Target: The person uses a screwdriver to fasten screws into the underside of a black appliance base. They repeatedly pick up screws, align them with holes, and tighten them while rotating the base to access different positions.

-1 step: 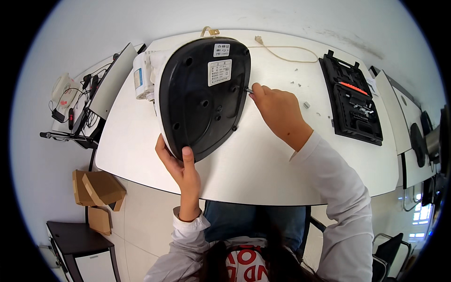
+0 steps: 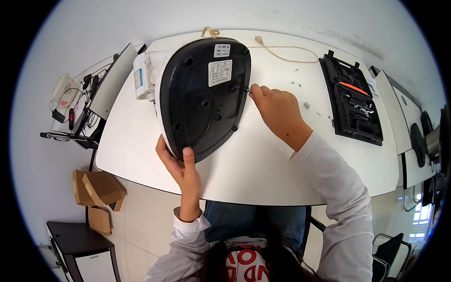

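A white appliance lies tipped on its side on the table, its rounded black base point(image 2: 188, 101) turned towards me. The base has two white labels, several screw holes and small dark feet. My left hand point(image 2: 184, 169) grips its near end, thumb on the black underside and fingers behind the white rim. At the right edge of the base, my right hand point(image 2: 277, 110) pinches the thin dark shaft of a screwdriver point(image 2: 247, 90). Its tip meets the base near a recessed hole. The rest of that tool is hidden inside my fingers.
An open black tool case point(image 2: 354, 105) with bits and an orange-red piece lies to the right. Small screws point(image 2: 299, 85) and a small metal block point(image 2: 307, 105) are scattered before it. A beige power cord point(image 2: 293, 59) curves along the back. Cardboard boxes point(image 2: 98, 188) stand below left.
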The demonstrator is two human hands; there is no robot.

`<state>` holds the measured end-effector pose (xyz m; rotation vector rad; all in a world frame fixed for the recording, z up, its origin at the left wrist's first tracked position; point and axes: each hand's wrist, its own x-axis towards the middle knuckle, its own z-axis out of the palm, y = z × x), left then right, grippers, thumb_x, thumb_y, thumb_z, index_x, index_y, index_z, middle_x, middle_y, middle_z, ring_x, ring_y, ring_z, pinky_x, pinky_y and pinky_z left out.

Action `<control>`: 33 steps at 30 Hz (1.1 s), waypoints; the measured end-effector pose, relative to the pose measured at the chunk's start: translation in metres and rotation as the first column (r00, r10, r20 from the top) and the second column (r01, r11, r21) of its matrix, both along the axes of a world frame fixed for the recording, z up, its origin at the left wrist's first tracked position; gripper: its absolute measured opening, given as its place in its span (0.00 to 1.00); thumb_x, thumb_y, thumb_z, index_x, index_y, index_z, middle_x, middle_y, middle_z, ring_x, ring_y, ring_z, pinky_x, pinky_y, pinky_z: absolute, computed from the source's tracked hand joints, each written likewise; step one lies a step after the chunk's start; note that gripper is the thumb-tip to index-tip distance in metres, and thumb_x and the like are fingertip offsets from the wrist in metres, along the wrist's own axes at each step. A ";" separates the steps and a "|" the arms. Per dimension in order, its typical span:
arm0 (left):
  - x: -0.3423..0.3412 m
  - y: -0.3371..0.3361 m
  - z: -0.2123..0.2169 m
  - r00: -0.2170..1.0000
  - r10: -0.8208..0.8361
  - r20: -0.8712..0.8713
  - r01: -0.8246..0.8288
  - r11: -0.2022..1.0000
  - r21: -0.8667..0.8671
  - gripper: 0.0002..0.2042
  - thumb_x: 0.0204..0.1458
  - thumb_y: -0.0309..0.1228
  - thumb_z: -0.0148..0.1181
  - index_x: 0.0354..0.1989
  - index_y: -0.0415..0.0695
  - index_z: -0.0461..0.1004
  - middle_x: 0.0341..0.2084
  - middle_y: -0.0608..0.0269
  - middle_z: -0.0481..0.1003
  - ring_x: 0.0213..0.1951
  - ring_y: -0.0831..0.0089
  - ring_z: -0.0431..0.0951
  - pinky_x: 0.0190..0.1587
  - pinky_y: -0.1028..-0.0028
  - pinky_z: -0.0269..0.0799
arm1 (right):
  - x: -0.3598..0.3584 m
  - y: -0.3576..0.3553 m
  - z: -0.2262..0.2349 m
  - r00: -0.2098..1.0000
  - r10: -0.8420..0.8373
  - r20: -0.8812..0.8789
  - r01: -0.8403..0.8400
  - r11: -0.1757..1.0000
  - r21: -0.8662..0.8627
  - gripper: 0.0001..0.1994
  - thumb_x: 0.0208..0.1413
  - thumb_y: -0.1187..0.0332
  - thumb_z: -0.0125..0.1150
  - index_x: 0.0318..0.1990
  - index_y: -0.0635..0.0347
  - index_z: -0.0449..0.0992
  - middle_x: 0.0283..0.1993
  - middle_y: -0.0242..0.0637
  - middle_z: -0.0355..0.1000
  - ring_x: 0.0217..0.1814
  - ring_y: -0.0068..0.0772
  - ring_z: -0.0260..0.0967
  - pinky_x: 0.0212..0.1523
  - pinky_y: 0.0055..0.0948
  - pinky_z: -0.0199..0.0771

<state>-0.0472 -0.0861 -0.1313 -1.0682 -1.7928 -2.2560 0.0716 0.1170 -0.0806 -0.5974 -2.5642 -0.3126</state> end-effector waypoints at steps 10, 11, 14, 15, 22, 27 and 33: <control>0.002 0.003 -0.002 1.000 0.022 0.000 -0.022 0.999 0.029 0.31 0.58 0.48 0.56 0.61 0.38 0.56 0.54 0.59 0.63 0.55 0.72 0.64 0.60 0.73 0.56 | -0.008 0.018 0.008 0.946 -0.153 -0.285 -0.298 -0.063 -0.953 0.13 0.66 0.60 0.47 0.33 0.59 0.69 0.15 0.26 0.59 0.15 0.20 0.53 0.17 0.23 0.53; 0.002 0.004 -0.001 1.000 0.026 -0.013 -0.026 0.999 0.024 0.32 0.59 0.49 0.55 0.61 0.38 0.56 0.54 0.59 0.63 0.56 0.72 0.64 0.60 0.73 0.56 | -0.004 0.025 0.007 0.946 -0.148 -0.288 -0.313 -0.191 -0.930 0.14 0.66 0.59 0.47 0.34 0.60 0.69 0.16 0.26 0.59 0.16 0.20 0.52 0.18 0.23 0.54; 0.002 0.005 0.001 0.999 0.036 -0.018 -0.035 0.999 0.008 0.32 0.59 0.50 0.54 0.61 0.38 0.55 0.54 0.59 0.63 0.56 0.71 0.64 0.60 0.73 0.56 | -0.001 0.028 0.007 0.951 -0.099 -0.294 -0.304 -0.108 -0.947 0.16 0.66 0.56 0.47 0.38 0.62 0.70 0.17 0.28 0.62 0.17 0.21 0.55 0.19 0.23 0.56; 0.002 0.004 0.002 0.999 0.038 -0.015 -0.038 0.999 0.002 0.32 0.59 0.50 0.54 0.61 0.38 0.55 0.54 0.59 0.63 0.56 0.71 0.64 0.60 0.73 0.56 | -0.003 0.020 0.005 0.957 -0.066 -0.282 -0.259 0.238 -0.936 0.16 0.66 0.55 0.47 0.39 0.62 0.69 0.17 0.30 0.64 0.17 0.22 0.59 0.19 0.24 0.58; 0.003 0.002 0.002 0.998 0.047 -0.035 -0.048 0.999 -0.024 0.32 0.59 0.51 0.53 0.61 0.38 0.56 0.54 0.59 0.62 0.55 0.72 0.64 0.59 0.73 0.57 | -0.003 0.005 -0.004 0.999 0.017 -0.050 -0.018 1.000 -0.011 0.12 0.62 0.59 0.54 0.33 0.57 0.65 0.21 0.33 0.69 0.21 0.38 0.69 0.21 0.31 0.66; 0.004 0.001 0.003 0.997 0.057 -0.043 -0.059 0.997 -0.045 0.32 0.58 0.51 0.54 0.61 0.38 0.56 0.54 0.60 0.62 0.55 0.72 0.64 0.59 0.74 0.57 | -0.010 0.008 -0.012 0.986 0.047 -0.157 -0.071 0.987 -0.147 0.11 0.63 0.61 0.52 0.31 0.57 0.67 0.16 0.34 0.65 0.17 0.37 0.65 0.19 0.31 0.62; 0.004 0.002 0.005 1.000 -0.006 -0.003 0.006 1.000 -0.004 0.31 0.59 0.44 0.55 0.62 0.35 0.54 0.54 0.56 0.59 0.56 0.69 0.60 0.60 0.71 0.53 | -0.011 0.026 0.009 0.939 -0.146 -0.310 -0.334 -0.186 -0.924 0.15 0.65 0.60 0.46 0.29 0.60 0.68 0.15 0.30 0.64 0.14 0.25 0.56 0.18 0.26 0.56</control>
